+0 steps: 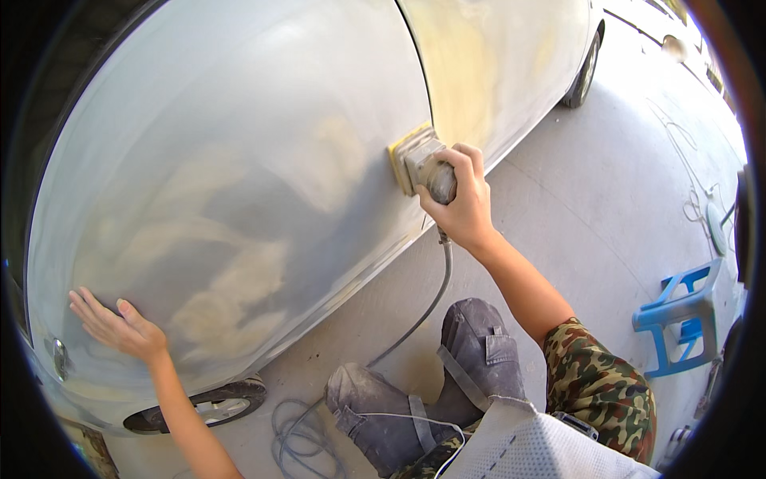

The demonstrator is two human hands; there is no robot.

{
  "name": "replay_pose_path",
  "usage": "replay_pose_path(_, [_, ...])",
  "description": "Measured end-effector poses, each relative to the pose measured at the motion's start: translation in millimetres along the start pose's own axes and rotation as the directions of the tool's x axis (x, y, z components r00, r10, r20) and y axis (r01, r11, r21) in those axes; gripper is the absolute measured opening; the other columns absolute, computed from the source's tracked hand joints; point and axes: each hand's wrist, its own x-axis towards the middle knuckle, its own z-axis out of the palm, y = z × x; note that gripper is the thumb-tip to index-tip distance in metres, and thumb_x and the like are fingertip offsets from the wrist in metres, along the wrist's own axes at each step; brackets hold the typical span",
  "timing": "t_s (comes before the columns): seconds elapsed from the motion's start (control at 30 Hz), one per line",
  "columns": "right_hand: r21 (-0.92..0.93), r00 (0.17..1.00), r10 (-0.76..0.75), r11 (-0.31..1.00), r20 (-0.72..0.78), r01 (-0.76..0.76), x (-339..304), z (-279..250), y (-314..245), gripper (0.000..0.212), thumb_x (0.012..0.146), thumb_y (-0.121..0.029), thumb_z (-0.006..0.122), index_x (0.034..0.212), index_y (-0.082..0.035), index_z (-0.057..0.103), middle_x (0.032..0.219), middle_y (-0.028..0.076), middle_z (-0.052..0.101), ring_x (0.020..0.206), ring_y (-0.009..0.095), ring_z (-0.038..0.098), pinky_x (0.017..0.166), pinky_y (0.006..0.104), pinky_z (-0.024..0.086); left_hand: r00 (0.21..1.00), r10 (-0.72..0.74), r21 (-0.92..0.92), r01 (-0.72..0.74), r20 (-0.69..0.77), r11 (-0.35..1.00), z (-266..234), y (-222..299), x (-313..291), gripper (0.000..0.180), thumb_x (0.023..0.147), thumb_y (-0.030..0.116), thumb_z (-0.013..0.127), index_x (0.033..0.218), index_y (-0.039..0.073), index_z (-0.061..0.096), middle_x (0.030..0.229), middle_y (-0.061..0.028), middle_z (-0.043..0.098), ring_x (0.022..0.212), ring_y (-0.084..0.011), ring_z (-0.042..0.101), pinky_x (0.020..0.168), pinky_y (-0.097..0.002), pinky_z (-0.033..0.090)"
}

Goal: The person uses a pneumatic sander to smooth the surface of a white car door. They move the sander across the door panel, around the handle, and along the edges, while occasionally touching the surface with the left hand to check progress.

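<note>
My right hand (463, 195) is wrapped round the body of an air sander (428, 164), whose square pad with a yellow edge lies against the car door (311, 104) near the seam to the adjoining panel. A grey hose (444, 279) runs down from the sander. The door's surface is dull grey with pale yellowish patches of filler. At the left, my left hand (120, 326) rests with fingers stretched out on the panel, near the door handle (60, 359). It holds nothing.
The hose ends in loose coils (299, 439) on the floor beside the car's wheel (215, 409). A blue plastic stool (678, 323) stands at the right. More cord (692, 203) lies on the floor at far right. My knees, in dark pads (483, 351), are below the door.
</note>
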Motion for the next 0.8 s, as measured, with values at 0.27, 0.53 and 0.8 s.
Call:
replay_pose_path(0.27, [0.006,0.991,-0.128,0.992,-0.03,0.128,99.4,-28.9,-47.2,0.05,0.079,-0.012,0.081,0.124,-0.006,0.059,0.12,0.015,0.057,0.104,0.033,0.062,0.091,0.0408,0.052,0.999,-0.036,0.001,0.036,0.012,0.999,0.4,-3.3,-7.9,0.065,0.11,0.044,0.037,0.162,0.005,0.037,0.169,-0.0149,0.034,0.157,-0.0378,0.028,0.125,-0.0586,0.018])
replay_pose_path(0.53, [-0.048,0.992,-0.123,0.991,-0.011,0.122,75.0,-15.6,-10.6,0.054,0.074,-0.013,0.085,0.122,-0.011,0.061,0.119,0.015,0.055,0.09,0.031,0.065,0.077,0.0387,0.055,0.998,-0.056,0.017,0.055,0.038,0.998,18.6,9.0,-11.9,0.062,0.111,0.039,0.038,0.162,0.004,0.036,0.169,-0.0142,0.035,0.158,-0.0379,0.028,0.125,-0.0597,0.018])
replay_pose_path(0.8, [0.019,0.992,0.028,0.999,-0.123,-0.026,-48.4,78.4,93.0,0.059,0.07,-0.006,0.088,0.121,-0.007,0.058,0.121,0.017,0.053,0.101,0.032,0.063,0.083,0.0406,0.056,1.0,-0.011,0.01,0.011,-0.018,1.0,78.1,18.2,-25.4,0.065,0.112,0.045,0.036,0.162,0.004,0.035,0.167,-0.0163,0.037,0.156,-0.0401,0.029,0.124,-0.06,0.019])
